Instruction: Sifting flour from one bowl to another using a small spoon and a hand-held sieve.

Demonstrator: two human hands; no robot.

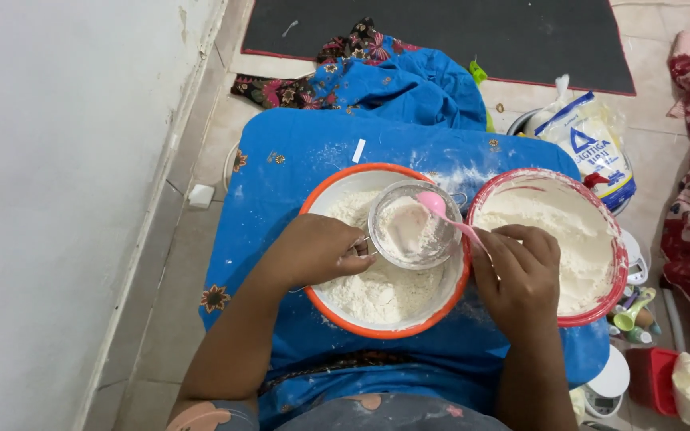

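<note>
My left hand (317, 251) grips the handle of a small round metal sieve (414, 224), which it holds over a white bowl with an orange rim (337, 187) that has flour in it. My right hand (517, 271) holds a pink plastic spoon (443, 212), whose head rests inside the sieve on the flour. To the right stands a second white bowl with a red rim (513, 179), also filled with flour. Both bowls sit on a low surface covered by a blue cloth (281, 168) dusted with flour.
A white wall (57, 160) runs along the left. A bag of flour (592, 144) lies at the back right on another bowl. A dark mat (441, 32) covers the floor behind. Kitchen scales (604, 387), a red box (652, 379) and small bottles (636, 315) crowd the right side.
</note>
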